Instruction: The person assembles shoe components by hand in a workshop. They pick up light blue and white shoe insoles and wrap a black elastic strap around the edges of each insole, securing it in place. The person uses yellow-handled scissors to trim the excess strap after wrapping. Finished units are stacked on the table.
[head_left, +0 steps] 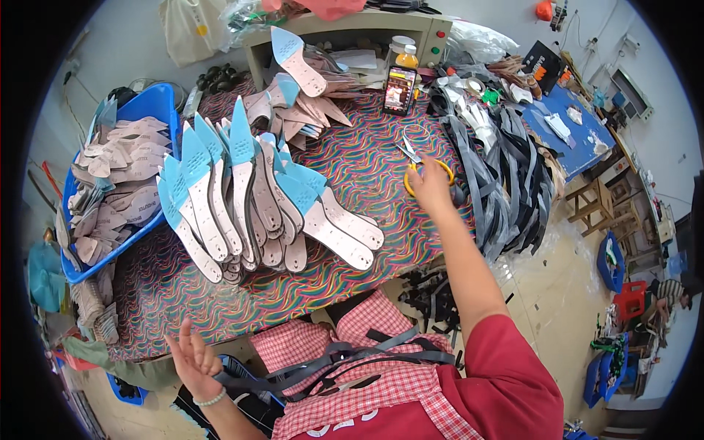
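Note:
My right hand (431,185) reaches out over the table and closes on the yellow handles of a pair of scissors (409,155) that lies on the wavy multicoloured cloth (367,176). Its blades point away toward a phone (400,90). My left hand (192,358) hangs low at the table's near edge with palm up, fingers spread and nothing in it. A bead bracelet is on that wrist. Black straps (345,358) lie across the red checked apron on my lap, their ends close to the left hand.
A fanned heap of shoe insoles with blue heels (242,198) fills the table's middle. A blue crate (150,103) of more insoles stands at the left. A big pile of black straps (506,183) hangs off the right edge. A machine housing (352,29) and bottles stand at the back.

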Demonstrator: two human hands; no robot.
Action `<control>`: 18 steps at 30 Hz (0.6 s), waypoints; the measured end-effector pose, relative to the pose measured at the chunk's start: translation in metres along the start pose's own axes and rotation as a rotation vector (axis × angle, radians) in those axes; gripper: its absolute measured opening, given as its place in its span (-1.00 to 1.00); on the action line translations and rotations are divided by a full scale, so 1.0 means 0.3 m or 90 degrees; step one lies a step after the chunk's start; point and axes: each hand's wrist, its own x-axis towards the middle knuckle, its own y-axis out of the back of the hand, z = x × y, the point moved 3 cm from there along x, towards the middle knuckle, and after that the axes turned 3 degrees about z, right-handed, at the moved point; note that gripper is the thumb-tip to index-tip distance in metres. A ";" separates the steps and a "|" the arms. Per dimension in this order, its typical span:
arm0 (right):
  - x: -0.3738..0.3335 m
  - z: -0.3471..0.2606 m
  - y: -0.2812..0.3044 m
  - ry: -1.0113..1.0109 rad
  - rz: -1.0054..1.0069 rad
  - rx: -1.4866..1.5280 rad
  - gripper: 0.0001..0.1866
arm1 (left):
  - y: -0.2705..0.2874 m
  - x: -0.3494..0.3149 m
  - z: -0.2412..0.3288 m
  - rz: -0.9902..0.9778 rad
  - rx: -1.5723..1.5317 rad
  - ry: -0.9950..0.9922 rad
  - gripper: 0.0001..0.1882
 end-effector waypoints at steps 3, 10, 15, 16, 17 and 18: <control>0.038 0.121 -0.087 -0.160 -0.308 -0.178 -0.45 | -0.158 0.026 -0.051 -0.123 -0.056 0.048 -0.35; -0.014 0.051 -0.059 -0.295 -0.359 -0.019 -0.40 | -0.460 0.114 -0.267 -0.205 -0.057 0.266 -0.24; -0.178 0.001 -0.005 -0.639 -0.374 0.933 -0.38 | -0.561 0.146 -0.353 -0.201 -0.049 0.240 -0.26; -0.211 -0.254 0.118 -0.651 -0.313 0.909 -0.28 | -0.553 0.155 -0.361 -0.204 -0.043 0.187 -0.26; -0.280 -0.362 0.179 -0.570 -0.353 0.942 -0.18 | -0.566 0.158 -0.377 -0.219 -0.037 0.153 -0.26; -0.347 -0.461 0.208 -0.467 -0.360 0.888 -0.13 | -0.577 0.149 -0.389 -0.229 -0.029 0.118 -0.26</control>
